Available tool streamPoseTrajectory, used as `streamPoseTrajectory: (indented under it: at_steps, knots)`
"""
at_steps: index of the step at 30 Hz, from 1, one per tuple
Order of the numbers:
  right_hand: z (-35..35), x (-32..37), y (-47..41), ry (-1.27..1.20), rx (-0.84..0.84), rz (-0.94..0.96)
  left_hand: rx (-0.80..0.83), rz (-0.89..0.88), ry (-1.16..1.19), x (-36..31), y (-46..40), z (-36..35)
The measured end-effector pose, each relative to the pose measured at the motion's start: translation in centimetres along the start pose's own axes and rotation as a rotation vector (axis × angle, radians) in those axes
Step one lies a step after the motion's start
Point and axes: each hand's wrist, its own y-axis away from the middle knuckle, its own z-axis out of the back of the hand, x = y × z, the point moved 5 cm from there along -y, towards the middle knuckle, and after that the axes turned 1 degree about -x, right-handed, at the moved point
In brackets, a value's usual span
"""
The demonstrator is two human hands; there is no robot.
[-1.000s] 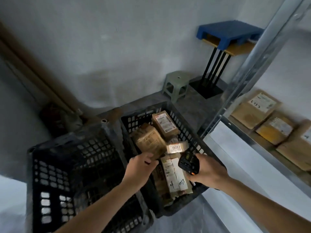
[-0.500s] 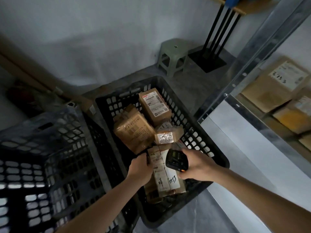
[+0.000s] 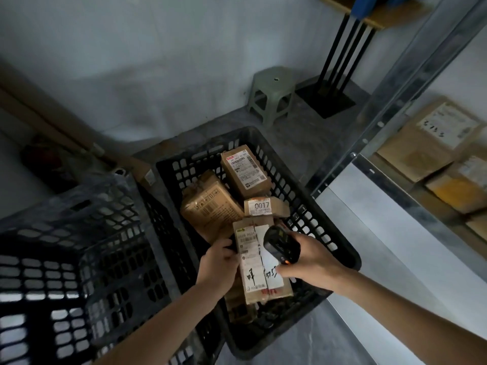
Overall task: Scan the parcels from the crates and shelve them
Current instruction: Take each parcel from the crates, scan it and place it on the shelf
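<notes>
Matt black plastic crate, brown cardboard parcels, seemingly galvanised metal shelf upright.

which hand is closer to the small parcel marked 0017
Right. The right hand, holding the scanner, sits just below the 0017 parcel; the left hand grips the long parcel lower left, farther off.

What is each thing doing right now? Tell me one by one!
Left hand: grips the long parcel's edge.
Right hand: holds the scanner.
Scanner: over the long parcel's label.
Long parcel: label up, in the right crate.
Right crate: holds several parcels.
Left crate: contents not visible.
</notes>
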Motion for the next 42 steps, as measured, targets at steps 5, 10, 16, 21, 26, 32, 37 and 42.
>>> streamPoseTrajectory:
  at_steps: [5, 10, 16, 21, 26, 32, 37, 42]
  knots:
    - [1.5, 2.6, 2.8, -0.095, -0.076, -0.003, -0.028, -0.081, 0.17, -1.9, 3.3, 1.6]
    - [3.0, 5.1, 7.5, -0.214, -0.194, 0.022, 0.048, -0.197, 0.281, -4.9, 6.8, 3.0]
    - [4.7, 7.6, 14.4, -0.352, -0.389, 0.028, 0.181, -0.328, 0.313, -8.5, 12.5, 4.5]
    - [5.5, 8.7, 19.8, -0.421, -0.487, 0.024, 0.346, -0.423, 0.29, -10.8, 17.7, 4.9]
    - [6.5, 8.8, 24.6, -0.487, -0.554, 0.002, 0.413, -0.465, 0.272, -12.5, 21.4, 4.2]
    - [9.2, 8.5, 30.0, -0.517, -0.642, 0.023, 0.36, -0.467, 0.246, -14.1, 24.7, 1.1]
    - [12.3, 7.3, 34.6, -0.519, -0.69, 0.027, 0.394, -0.487, 0.226, -16.9, 27.8, -1.6]
    - [14.9, 5.8, 38.3, -0.571, -0.711, -0.012, 0.465, -0.48, 0.188, -19.2, 31.1, -3.8]
